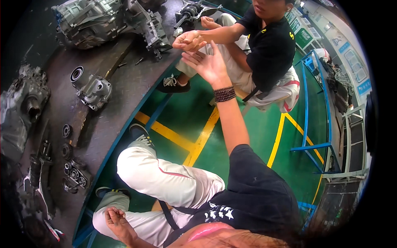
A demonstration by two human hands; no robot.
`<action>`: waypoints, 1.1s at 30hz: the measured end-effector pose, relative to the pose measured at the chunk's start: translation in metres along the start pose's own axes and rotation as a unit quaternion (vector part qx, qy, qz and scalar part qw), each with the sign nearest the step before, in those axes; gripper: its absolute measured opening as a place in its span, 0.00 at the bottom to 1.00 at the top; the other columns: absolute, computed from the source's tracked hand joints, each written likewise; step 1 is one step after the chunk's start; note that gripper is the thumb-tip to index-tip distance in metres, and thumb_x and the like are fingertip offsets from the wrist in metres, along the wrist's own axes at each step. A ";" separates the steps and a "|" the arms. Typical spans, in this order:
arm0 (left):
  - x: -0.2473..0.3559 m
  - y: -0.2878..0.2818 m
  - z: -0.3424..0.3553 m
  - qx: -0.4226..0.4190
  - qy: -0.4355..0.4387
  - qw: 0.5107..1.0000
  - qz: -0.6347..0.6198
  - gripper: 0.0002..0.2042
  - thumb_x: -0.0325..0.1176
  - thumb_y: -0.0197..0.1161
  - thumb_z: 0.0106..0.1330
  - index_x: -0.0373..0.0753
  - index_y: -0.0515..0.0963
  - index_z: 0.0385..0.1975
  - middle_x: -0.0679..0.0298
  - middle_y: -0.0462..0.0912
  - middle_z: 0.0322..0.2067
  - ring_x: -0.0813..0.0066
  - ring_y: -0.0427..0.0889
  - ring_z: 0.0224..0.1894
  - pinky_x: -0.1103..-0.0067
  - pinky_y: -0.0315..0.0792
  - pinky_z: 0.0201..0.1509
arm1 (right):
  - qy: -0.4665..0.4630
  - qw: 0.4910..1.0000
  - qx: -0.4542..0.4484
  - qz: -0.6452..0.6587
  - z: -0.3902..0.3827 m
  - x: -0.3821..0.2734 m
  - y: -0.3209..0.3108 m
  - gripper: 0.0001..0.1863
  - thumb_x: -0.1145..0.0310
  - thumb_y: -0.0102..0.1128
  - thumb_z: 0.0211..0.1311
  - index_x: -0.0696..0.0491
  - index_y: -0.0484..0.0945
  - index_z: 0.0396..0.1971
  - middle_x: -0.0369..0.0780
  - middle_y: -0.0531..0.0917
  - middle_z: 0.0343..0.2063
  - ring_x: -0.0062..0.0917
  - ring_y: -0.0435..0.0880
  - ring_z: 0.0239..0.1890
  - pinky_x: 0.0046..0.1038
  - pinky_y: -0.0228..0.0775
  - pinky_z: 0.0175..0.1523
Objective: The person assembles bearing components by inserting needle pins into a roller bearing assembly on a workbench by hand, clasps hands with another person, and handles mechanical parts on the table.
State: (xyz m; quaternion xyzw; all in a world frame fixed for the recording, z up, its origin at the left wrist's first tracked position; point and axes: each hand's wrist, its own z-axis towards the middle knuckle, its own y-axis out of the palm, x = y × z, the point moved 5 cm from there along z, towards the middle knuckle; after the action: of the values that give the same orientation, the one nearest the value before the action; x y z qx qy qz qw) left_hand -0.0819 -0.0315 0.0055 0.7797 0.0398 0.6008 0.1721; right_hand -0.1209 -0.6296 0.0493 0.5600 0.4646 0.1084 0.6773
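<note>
My right hand (209,66), with a dark beaded bracelet (224,94) at the wrist, reaches out palm up with its fingers extended and nothing seen in it. Its fingertips are right by a co-worker's hand (190,40), whose fingers are curled; whether the two touch, I cannot tell. My left hand (119,225) hovers near my lower knee, fingers loosely curled, with no object showing in them. On the dark workbench (53,120) nearest my hands lie a grey metal housing (94,87), a bearing ring (66,130), a small gear (67,151) and a cluster of small parts (76,175).
Large gearbox casings (89,22) stand at the bench's back and left (25,107). A gear shaft (190,11) lies at the far end. The co-worker (271,49) sits beside the bench. A blue-framed table (318,111) stands right across the green floor (256,128).
</note>
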 end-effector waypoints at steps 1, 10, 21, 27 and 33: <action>0.003 -0.001 -0.002 0.009 0.000 1.000 0.004 0.07 0.33 0.57 0.74 0.36 0.73 0.42 0.67 0.75 0.36 0.82 0.72 0.34 0.84 0.69 0.40 | 0.019 0.999 0.002 0.027 -0.002 0.003 0.011 0.44 0.45 0.51 0.70 0.76 0.53 0.60 0.61 0.64 0.59 0.56 0.59 0.68 0.52 0.54 0.74; 0.006 -0.013 -0.006 0.076 -0.028 0.997 0.017 0.09 0.36 0.59 0.74 0.38 0.73 0.43 0.68 0.75 0.35 0.81 0.73 0.32 0.86 0.69 0.36 | 0.033 0.995 -0.054 0.081 -0.013 0.010 0.015 0.48 0.46 0.56 0.67 0.76 0.48 0.63 0.61 0.57 0.65 0.54 0.56 0.70 0.50 0.49 0.76; -0.006 -0.018 -0.005 0.057 -0.041 0.997 -0.007 0.09 0.36 0.58 0.74 0.37 0.72 0.41 0.67 0.74 0.35 0.81 0.70 0.33 0.84 0.67 0.39 | 0.031 0.997 0.055 -0.051 -0.010 -0.013 -0.004 0.39 0.58 0.52 0.72 0.71 0.48 0.67 0.57 0.59 0.67 0.43 0.61 0.70 0.39 0.58 0.72; -0.015 -0.013 -0.002 0.027 -0.045 0.998 -0.043 0.08 0.34 0.59 0.73 0.35 0.73 0.42 0.66 0.76 0.36 0.80 0.72 0.34 0.84 0.68 0.40 | -0.335 0.625 -0.044 -0.703 -0.016 -0.053 0.070 0.12 0.70 0.61 0.66 0.60 0.78 0.46 0.37 0.84 0.34 0.19 0.83 0.37 0.20 0.74 0.44; -0.016 -0.018 0.002 0.019 -0.039 0.997 -0.056 0.09 0.34 0.59 0.73 0.35 0.72 0.43 0.66 0.76 0.37 0.80 0.72 0.35 0.83 0.68 0.40 | -0.304 0.441 -0.190 -0.823 0.066 -0.027 0.116 0.16 0.75 0.61 0.60 0.63 0.75 0.48 0.39 0.83 0.27 0.24 0.82 0.29 0.25 0.74 0.37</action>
State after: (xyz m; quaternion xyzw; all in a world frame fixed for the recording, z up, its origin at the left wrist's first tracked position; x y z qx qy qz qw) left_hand -0.0821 -0.0190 -0.0156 0.8021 0.0883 0.5586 0.1920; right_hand -0.0428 -0.6509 0.1590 -0.2317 0.4395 -0.5913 0.6352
